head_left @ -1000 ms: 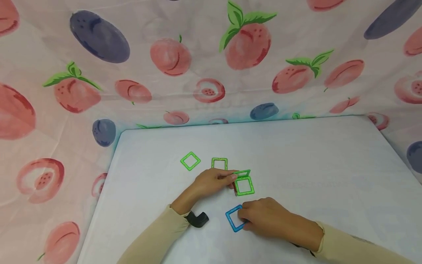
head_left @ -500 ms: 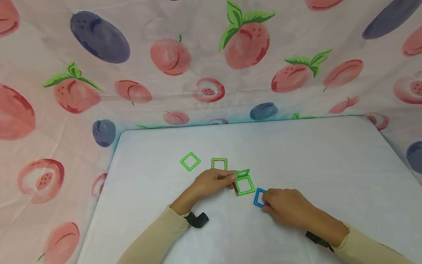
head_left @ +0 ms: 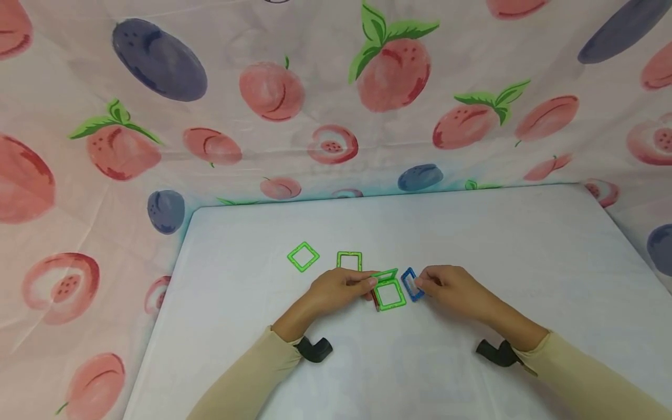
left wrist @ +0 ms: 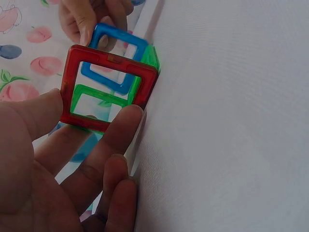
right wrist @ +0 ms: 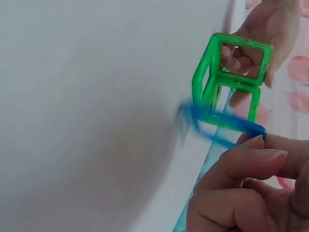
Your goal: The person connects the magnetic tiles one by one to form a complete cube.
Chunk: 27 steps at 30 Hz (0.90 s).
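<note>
Near the table's middle, my left hand (head_left: 336,290) grips a red square magnetic tile (left wrist: 113,59) between thumb and fingers. Green square magnetic tiles join onto it as a small open box: one green tile (head_left: 392,306) faces up and another green tile (head_left: 385,273) rises at the far side. Just right of this box, my right hand (head_left: 457,291) pinches a blue square magnetic tile (head_left: 408,289) by its edge, tilted. A narrow gap separates blue from green in the head view. In the right wrist view the blue tile is blurred.
Farther back on the white table (head_left: 499,233) lie a loose green tile (head_left: 295,263) turned like a diamond and a second green tile (head_left: 349,253) partly covered by the left hand. A fruit-patterned cloth (head_left: 315,52) hangs behind the table.
My right hand has carried the blue tile from the near side of the green box up and to the right, then close to its right side, tilting it. The left hand stays put.
</note>
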Motion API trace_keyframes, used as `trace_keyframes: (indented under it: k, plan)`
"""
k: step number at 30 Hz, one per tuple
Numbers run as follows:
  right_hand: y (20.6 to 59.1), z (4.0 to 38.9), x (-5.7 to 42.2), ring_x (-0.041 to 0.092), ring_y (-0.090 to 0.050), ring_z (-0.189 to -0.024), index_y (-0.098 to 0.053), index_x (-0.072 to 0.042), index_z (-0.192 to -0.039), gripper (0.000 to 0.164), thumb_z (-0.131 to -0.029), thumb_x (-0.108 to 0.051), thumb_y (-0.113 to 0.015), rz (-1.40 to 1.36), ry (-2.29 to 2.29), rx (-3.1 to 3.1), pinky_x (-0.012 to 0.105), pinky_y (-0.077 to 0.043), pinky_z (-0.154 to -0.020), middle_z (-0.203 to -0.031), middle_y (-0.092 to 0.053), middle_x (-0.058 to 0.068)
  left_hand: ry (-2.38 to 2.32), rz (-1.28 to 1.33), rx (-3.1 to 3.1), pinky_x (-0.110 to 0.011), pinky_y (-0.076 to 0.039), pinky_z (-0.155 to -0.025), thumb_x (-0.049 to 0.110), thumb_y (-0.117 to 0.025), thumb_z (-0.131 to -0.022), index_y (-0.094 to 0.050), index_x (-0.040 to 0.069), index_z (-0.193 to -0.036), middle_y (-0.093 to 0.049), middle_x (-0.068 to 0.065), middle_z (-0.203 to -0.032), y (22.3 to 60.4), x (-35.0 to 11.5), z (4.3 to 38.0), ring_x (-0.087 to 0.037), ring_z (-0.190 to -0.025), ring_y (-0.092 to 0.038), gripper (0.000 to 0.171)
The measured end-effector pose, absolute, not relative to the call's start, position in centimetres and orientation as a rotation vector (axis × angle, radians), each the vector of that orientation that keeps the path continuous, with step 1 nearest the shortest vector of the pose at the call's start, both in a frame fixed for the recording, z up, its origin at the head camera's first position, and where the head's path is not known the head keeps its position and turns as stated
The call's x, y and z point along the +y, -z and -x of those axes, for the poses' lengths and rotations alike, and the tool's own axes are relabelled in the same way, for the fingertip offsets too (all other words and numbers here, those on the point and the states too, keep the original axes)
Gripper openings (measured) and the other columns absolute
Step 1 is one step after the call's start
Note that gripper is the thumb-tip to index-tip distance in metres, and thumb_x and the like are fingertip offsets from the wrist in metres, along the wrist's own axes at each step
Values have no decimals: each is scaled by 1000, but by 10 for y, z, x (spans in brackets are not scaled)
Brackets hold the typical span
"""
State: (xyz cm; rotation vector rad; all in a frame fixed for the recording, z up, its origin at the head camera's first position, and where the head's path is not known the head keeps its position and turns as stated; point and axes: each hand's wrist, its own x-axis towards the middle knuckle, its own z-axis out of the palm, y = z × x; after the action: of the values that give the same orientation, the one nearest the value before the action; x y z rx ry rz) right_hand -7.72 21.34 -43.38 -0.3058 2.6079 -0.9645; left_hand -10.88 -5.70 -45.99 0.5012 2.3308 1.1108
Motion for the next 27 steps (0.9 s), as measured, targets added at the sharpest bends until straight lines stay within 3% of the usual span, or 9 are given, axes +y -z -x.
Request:
trace_keyframes:
  k: [15,20,23,27]
  plan:
    - [430,87,196,11,-44,-61,-63,-12,-87,19,-94,-29,-57,378,960,2625,22,-34,-52,-63,-46,-5,-1116,-489,2328,-28,-38,-71,64,-49,-86,-57,52,-119,-69,15,-79,457,-55,110,-6,-84,-55,36]
    - [427,90,193,11,-44,-60,-63,-10,-89,20,-95,-28,-56,422,942,2623,22,-34,-52,-62,-46,-5,-1103,-501,2340,-29,-39,-75,65,-46,-87,-56,49,-122,-69,16,-80,457,-56,109,-5,-89,-56,40]
    - [424,91,193,11,-45,-61,-64,-10,-90,19,-95,-27,-56,444,918,2615,23,-36,-53,-66,-51,-4,-1090,-497,2356,-29,-39,-82,65,-42,-89,-67,42,-109,-67,24,-97,457,-56,110,-2,-100,-54,40]
    - [419,91,195,12,-46,-62,-64,-13,-88,21,-94,-31,-56,430,864,2643,25,-37,-54,-69,-55,-5,-1080,-487,2362,-31,-39,-85,64,-39,-90,-71,36,-98,-65,26,-100,455,-55,110,-3,-102,-53,43]
